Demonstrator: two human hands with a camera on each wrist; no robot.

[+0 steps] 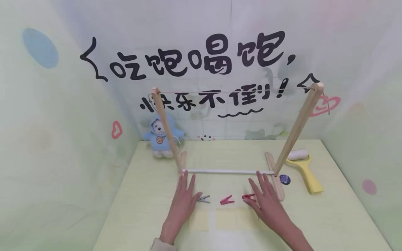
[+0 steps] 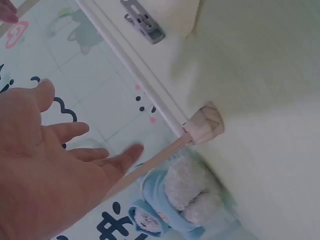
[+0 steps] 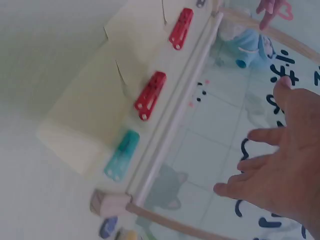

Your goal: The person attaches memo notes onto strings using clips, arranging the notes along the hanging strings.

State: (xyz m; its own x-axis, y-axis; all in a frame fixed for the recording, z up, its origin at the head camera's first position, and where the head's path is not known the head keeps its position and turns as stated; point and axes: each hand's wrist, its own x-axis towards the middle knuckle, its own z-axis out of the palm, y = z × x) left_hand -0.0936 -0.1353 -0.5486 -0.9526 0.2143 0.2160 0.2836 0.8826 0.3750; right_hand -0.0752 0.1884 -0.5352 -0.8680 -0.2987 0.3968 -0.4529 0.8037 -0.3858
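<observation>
My left hand and right hand hover with spread fingers, holding nothing, before a wooden frame. A white rod joins the feet of its left post and right post; a thin string spans their tops. Beside my left thumb lies a grey clothespin. A pink-red clothespin is in the middle, and a red clothespin lies by my right thumb. The right wrist view also shows a teal clothespin, hidden in the head view. Pale yellow paper squares lie nearest me.
Behind the left post sits a plush toy in a blue hoodie. Right of the frame are a yellow-handled lint roller and a small dark round object. Printed curtains enclose the table.
</observation>
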